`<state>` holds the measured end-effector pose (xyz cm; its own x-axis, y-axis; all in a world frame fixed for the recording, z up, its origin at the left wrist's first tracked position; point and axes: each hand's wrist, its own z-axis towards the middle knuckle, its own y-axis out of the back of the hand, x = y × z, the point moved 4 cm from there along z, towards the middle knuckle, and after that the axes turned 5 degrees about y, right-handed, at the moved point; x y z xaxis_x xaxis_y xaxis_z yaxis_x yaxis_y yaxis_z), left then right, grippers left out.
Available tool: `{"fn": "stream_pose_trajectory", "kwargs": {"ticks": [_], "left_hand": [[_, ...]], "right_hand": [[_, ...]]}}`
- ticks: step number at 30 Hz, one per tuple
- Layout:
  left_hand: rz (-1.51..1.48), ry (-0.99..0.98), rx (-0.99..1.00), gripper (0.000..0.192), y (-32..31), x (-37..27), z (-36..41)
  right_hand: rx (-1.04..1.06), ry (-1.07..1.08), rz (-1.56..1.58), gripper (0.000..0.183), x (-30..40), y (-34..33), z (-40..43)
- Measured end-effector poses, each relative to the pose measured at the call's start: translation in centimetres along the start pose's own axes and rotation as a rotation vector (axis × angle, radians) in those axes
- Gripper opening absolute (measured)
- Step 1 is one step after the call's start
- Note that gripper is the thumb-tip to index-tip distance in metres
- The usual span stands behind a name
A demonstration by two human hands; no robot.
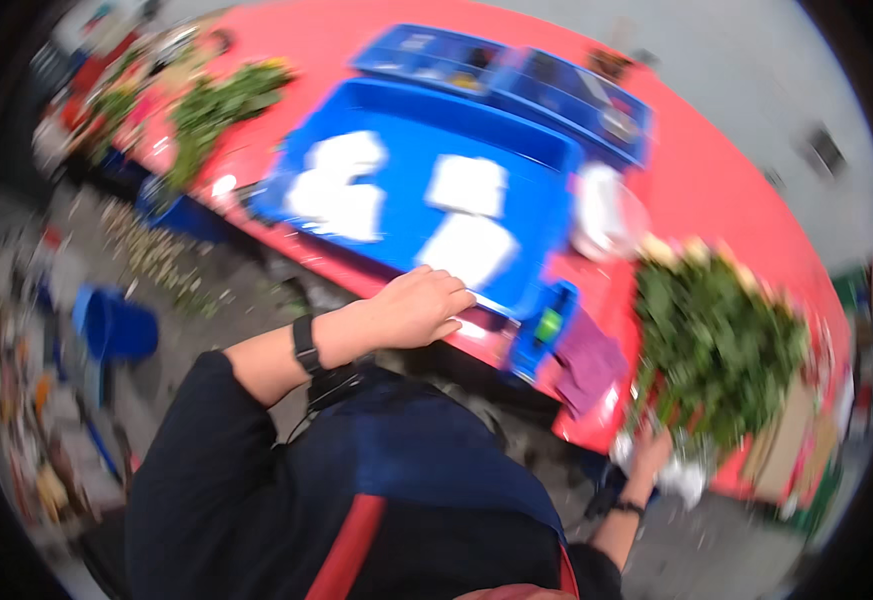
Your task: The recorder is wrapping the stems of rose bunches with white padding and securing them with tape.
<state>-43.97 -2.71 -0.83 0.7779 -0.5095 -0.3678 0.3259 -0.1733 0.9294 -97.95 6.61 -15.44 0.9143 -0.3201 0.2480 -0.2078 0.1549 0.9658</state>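
Observation:
My left hand, a dark band on its wrist, is at the front rim of a large blue plastic tray. Its fingers are bent; blur hides whether they grip the rim. Inside the tray are several white folded pads, two of them near that hand. To the right, my right hand reaches the stem ends of a leafy bunch of pale flowers lying on the table. White plastic wrap hangs beside it. Whether the fingers close around the stems is too blurred to tell.
The red-covered table also carries blue divided boxes, a white container, a purple cloth and a narrow blue holder. More flowers lie at the left. A blue bucket stands on the littered floor.

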Motion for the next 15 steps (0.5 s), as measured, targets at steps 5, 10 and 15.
{"fn": "stream_pose_trajectory", "kwargs": {"ticks": [5, 10, 15], "left_hand": [[-0.183, 0.563, -0.478, 0.021, 4.7, 16.2, -10.9], [-0.046, 0.959, -0.617, 0.019, 9.4, 37.7, -23.5], [0.084, 1.230, -0.727, 0.016, 15.3, 60.2, -30.1]], "right_hand": [[-0.029, -0.027, -0.260, 0.053, 6.2, 3.2, 1.8], [-0.102, 0.345, -0.078, 0.040, 29.4, 3.6, 2.1], [-0.038, 0.688, 0.139, 0.032, 54.3, 2.9, -3.0]]}}
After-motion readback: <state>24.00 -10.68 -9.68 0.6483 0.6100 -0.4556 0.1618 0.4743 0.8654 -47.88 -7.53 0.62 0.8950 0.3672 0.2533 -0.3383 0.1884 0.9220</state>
